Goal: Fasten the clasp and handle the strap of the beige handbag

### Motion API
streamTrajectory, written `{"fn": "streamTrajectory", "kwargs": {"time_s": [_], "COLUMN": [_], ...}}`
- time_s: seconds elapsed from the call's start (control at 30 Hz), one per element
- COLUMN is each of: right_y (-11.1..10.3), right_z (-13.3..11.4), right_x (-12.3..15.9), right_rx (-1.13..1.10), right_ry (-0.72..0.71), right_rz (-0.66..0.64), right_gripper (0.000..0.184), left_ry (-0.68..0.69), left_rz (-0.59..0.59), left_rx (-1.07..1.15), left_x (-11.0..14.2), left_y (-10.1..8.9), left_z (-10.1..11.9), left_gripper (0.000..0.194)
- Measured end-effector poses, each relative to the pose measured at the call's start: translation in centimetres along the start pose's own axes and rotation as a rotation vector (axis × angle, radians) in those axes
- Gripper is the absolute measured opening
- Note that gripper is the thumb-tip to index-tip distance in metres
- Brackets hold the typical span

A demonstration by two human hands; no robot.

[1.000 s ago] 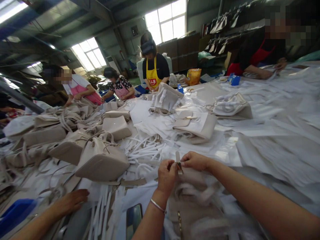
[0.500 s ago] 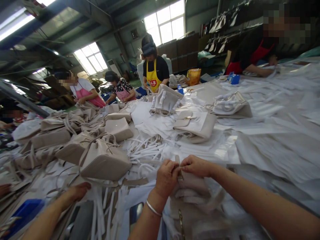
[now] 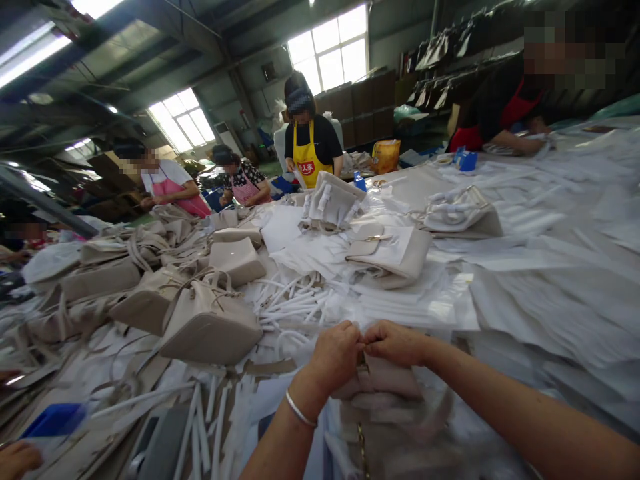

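Both hands meet over a beige handbag (image 3: 393,381) close in front of me. My left hand (image 3: 336,357), with a silver bangle at its wrist, is closed at the bag's strap near a small gold-coloured fitting. My right hand (image 3: 395,343) pinches from the other side, its fingertips touching those of the left. The bit of strap between the fingers is mostly hidden by them. Below, a gold-coloured zip or chain (image 3: 362,450) runs over more beige material, partly under thin white wrapping.
Finished-looking beige bags (image 3: 213,323) pile up on the left. White tubes (image 3: 287,300) lie mid-table, white sheets (image 3: 550,300) to the right. A blue tray (image 3: 55,420) and a co-worker's hand (image 3: 20,459) are at the lower left. Several co-workers stand around the table.
My hands have drawn together and slightly lower, covering the strap end that stood up between them. The co-worker's hand at lower left has pulled back from the bags.
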State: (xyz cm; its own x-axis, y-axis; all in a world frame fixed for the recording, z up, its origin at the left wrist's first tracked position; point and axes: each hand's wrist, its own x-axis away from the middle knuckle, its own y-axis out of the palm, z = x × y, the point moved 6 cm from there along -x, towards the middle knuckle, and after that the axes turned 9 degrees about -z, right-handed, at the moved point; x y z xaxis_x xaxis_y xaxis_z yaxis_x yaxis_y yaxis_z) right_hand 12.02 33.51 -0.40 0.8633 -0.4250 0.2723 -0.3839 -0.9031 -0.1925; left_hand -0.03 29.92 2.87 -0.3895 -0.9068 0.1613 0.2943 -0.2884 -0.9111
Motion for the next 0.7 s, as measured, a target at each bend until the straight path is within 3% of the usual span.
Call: {"fn": "streamTrajectory", "kwargs": {"time_s": [0.13, 0.23, 0.37, 0.5, 0.6, 0.7], "right_y": [0.1, -0.2, -0.7, -0.5, -0.8, -1.9], "right_z": [0.5, 1.3, 2.2, 2.6, 3.1, 3.8], "right_x": [0.4, 0.5, 0.7, 0.8, 0.8, 0.8], "right_rx": [-0.082, -0.145, -0.231, -0.264, -0.250, -0.178], "right_ry": [0.024, 0.052, 0.091, 0.101, 0.122, 0.148], "right_rz": [0.008, 0.031, 0.105, 0.116, 0.155, 0.260], "right_gripper": [0.029, 0.029, 0.031, 0.035, 0.039, 0.035], "left_ry": [0.029, 0.046, 0.009, -0.102, -0.203, -0.241], "left_rz": [0.050, 0.095, 0.070, 0.184, 0.120, -0.049], "left_rx": [0.015, 0.205, 0.376, 0.704, 1.092, 1.276], "left_x": [1.2, 3.1, 5.3, 6.2, 7.2, 10.5], "left_y": [0.6, 1.4, 2.4, 2.0, 2.8, 4.0], "left_z": [0.0, -0.2, -0.7, -1.6, -2.1, -2.2], "left_gripper": [0.012, 0.015, 0.014, 0.016, 0.026, 0.030]}}
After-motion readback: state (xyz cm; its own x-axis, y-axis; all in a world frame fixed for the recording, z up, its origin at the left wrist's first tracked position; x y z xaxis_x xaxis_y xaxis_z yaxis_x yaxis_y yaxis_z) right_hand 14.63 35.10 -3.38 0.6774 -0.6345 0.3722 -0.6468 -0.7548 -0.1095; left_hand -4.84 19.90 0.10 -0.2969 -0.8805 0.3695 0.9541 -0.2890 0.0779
